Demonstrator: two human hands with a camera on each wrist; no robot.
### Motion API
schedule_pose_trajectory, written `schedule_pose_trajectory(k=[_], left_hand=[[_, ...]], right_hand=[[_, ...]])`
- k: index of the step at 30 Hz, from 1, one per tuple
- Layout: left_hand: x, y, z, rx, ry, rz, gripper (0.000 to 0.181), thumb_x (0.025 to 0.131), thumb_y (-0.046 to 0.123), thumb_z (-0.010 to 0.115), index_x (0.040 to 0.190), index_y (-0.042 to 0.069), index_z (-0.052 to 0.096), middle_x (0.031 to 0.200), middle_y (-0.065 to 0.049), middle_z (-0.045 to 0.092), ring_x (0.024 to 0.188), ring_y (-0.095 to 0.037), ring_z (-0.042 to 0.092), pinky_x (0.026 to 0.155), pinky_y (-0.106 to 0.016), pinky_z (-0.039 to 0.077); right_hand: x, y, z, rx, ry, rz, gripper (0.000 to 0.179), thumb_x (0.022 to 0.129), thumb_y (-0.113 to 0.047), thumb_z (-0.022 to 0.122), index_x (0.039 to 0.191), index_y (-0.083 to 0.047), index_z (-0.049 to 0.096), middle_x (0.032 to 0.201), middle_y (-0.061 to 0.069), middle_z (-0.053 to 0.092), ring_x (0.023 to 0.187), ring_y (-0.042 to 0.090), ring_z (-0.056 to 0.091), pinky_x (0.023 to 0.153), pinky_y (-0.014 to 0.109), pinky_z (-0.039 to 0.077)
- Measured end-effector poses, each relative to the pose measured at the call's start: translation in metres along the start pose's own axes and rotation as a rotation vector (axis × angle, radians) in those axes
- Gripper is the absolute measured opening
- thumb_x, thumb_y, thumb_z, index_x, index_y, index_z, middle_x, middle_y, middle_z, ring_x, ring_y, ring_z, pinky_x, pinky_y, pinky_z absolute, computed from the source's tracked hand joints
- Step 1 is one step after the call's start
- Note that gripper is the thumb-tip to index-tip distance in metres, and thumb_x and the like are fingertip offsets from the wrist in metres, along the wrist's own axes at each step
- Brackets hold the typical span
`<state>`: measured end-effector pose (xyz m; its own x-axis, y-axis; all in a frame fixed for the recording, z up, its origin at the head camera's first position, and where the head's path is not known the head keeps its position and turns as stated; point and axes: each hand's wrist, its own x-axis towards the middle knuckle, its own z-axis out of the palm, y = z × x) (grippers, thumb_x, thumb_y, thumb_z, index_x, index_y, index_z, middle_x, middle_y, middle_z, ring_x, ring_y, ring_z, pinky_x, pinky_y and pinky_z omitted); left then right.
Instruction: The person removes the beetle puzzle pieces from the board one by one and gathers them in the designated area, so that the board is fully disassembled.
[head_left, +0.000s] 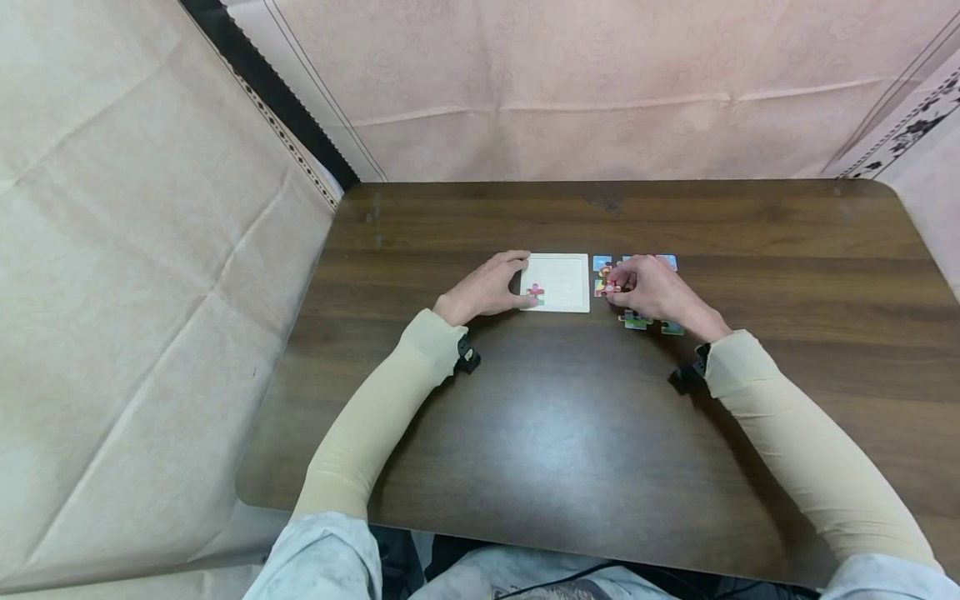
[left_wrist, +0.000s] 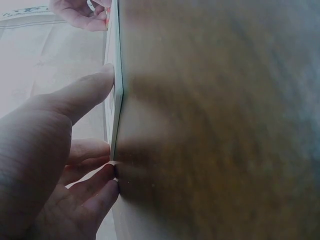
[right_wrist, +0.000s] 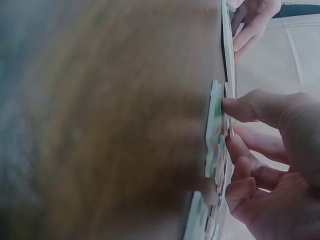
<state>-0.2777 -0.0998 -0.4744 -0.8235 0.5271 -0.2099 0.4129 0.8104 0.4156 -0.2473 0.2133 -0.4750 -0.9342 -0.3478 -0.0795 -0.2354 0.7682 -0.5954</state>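
Note:
A white, rimmed puzzle tray (head_left: 562, 283) lies on the table, with one pink-and-green jigsaw piece (head_left: 535, 291) in its lower left corner. My left hand (head_left: 487, 285) holds the tray's left side, the thumb over the near corner and the fingers at the far one. In the left wrist view, the fingertips (left_wrist: 111, 172) meet the tray's edge. Just right of the tray, my right hand (head_left: 654, 287) pinches a jigsaw piece between thumb and fingers; its picture is mostly hidden. The right wrist view shows this thin piece (right_wrist: 229, 125) edge-on, above other pieces.
Several loose jigsaw pieces lie around and under the right hand, including a blue one (head_left: 666, 262) behind it and green ones (head_left: 637, 322) in front. The brown wooden table (head_left: 555, 433) extends toward the body. Pale cloth (head_left: 600, 100) hangs behind its far edge.

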Motion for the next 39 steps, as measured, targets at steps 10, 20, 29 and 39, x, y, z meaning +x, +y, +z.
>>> schedule_pose_trajectory(k=[10, 20, 29, 39], left_hand=[[0.000, -0.001, 0.000, -0.004, 0.003, 0.005, 0.082, 0.103, 0.046, 0.075, 0.165, 0.003, 0.045, 0.181, -0.006, 0.031, 0.169, -0.026, 0.030, 0.139, -0.042, 0.027], [0.001, 0.000, 0.000, -0.006, -0.001, -0.002, 0.089, 0.099, 0.050, 0.080, 0.166, 0.003, 0.044, 0.181, -0.007, 0.032, 0.168, -0.026, 0.031, 0.138, -0.042, 0.028], [0.000, -0.001, 0.001, -0.023, -0.006, -0.003, 0.094, 0.096, 0.052, 0.082, 0.166, 0.003, 0.043, 0.181, -0.007, 0.031, 0.168, -0.026, 0.030, 0.138, -0.042, 0.028], [0.000, -0.002, 0.001, -0.038, 0.013, 0.022, 0.095, 0.093, 0.049, 0.085, 0.165, 0.002, 0.044, 0.180, -0.009, 0.033, 0.167, -0.027, 0.033, 0.137, -0.042, 0.030]], right_hand=[[0.001, -0.001, -0.001, -0.016, 0.004, -0.001, 0.024, 0.096, -0.011, 0.080, 0.116, 0.001, 0.079, 0.105, 0.018, 0.075, 0.089, 0.028, 0.063, 0.076, 0.034, 0.049], [0.002, -0.001, -0.003, -0.017, -0.010, 0.000, 0.030, 0.096, -0.012, 0.080, 0.121, 0.003, 0.078, 0.110, 0.021, 0.077, 0.092, 0.028, 0.066, 0.076, 0.034, 0.051], [0.001, -0.006, -0.004, -0.004, -0.009, -0.015, 0.028, 0.098, -0.014, 0.081, 0.120, 0.002, 0.078, 0.109, 0.020, 0.077, 0.087, 0.027, 0.062, 0.073, 0.033, 0.050], [0.007, -0.029, 0.009, -0.005, 0.021, -0.080, 0.035, 0.096, -0.013, 0.083, 0.126, 0.004, 0.077, 0.110, 0.021, 0.075, 0.093, 0.031, 0.067, 0.085, 0.044, 0.055]])
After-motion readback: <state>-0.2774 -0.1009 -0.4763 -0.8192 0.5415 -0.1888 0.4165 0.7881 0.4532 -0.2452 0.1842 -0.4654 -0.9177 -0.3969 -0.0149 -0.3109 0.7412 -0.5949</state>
